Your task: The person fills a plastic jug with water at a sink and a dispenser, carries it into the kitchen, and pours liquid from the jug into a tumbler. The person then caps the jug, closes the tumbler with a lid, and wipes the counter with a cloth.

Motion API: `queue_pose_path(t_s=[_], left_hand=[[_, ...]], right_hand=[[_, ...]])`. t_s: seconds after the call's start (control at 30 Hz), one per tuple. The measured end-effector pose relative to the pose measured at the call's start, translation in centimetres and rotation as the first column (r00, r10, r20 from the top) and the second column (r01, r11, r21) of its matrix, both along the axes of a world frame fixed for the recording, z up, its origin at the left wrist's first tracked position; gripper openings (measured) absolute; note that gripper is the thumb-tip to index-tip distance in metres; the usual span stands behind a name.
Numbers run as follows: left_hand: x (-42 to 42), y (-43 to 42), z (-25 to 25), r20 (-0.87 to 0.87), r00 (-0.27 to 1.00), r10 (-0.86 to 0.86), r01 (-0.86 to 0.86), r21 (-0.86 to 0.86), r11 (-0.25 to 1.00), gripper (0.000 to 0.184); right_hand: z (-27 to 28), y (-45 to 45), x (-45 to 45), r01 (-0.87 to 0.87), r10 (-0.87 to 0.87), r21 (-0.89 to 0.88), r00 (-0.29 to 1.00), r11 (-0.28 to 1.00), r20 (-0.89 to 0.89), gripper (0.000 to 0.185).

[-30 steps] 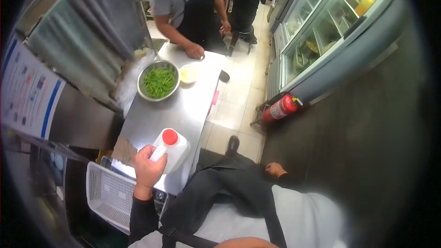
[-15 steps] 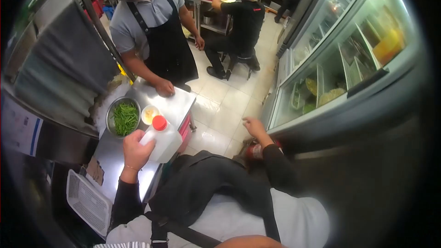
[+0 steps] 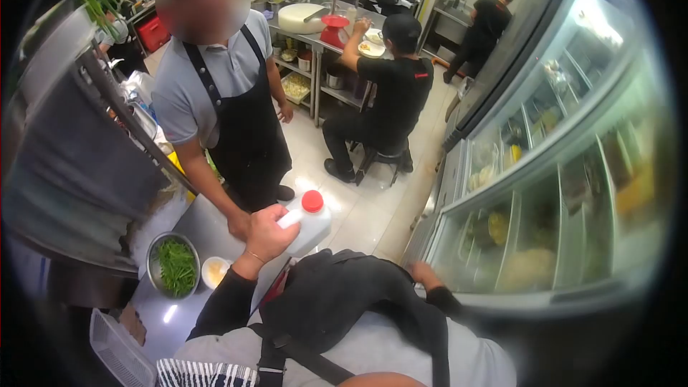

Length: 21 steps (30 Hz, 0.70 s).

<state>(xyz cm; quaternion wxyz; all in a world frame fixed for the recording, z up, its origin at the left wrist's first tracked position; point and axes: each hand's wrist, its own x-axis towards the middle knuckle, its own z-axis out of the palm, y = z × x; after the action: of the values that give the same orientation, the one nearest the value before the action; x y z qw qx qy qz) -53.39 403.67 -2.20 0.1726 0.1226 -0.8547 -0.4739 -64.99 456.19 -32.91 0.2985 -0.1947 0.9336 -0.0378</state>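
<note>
My left hand (image 3: 266, 235) is closed round the handle of a white plastic jug (image 3: 309, 229) with a red cap. The jug is held up past the edge of the metal worktop (image 3: 236, 283). On that worktop, left of my hand, stand a metal bowl (image 3: 153, 266) of cut green vegetables (image 3: 177, 265) and a small white bowl (image 3: 215, 272) with pale yellowish contents. My right hand (image 3: 425, 274) is low at my right side, close to the glass-door fridge (image 3: 459, 287); its fingers are too small and partly hidden to read.
A person in a black apron (image 3: 251, 115) stands across the worktop, one hand resting by it. Another person (image 3: 390, 93) sits on a stool at a shelved table. Further people are at the back. A white plastic basket (image 3: 122, 347) is at lower left. The fridge lines the right side.
My left hand has carried the jug to the right, away from the bowls. My right hand has drawn back towards my body. The view has tilted up, showing more of the kitchen.
</note>
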Motion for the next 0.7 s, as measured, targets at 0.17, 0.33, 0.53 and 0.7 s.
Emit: queue_pose_path(t_s=[0.17,0.33,0.53,0.7], left_hand=[[-9.9,-1.1,-0.2,0.032,0.999,0.032,-0.031,-0.025,0.999,0.026],[-18.4,-2.2,-1.4,0.095,0.993,0.076,-0.066,-0.097,0.993,0.026],[-28.4,-3.7,-2.4,0.066,0.982,0.176,-0.168,-0.116,0.979,0.027],[-36.9,-4.9,-1.0,0.138,0.938,0.319,-0.301,-0.139,0.943,0.030]], right_hand=[[-3.7,8.9,2.0,0.284,-0.277,0.002,0.934,0.959,0.228,0.041],[-1.6,7.1,-5.8,0.457,-0.445,0.039,0.840,0.889,0.311,0.040],[-4.1,2.5,-21.8,0.347,-0.315,-0.036,0.885,0.937,0.344,0.040],[-5.6,-5.2,-41.6,-0.005,0.066,-0.257,0.971,0.967,0.230,0.039]])
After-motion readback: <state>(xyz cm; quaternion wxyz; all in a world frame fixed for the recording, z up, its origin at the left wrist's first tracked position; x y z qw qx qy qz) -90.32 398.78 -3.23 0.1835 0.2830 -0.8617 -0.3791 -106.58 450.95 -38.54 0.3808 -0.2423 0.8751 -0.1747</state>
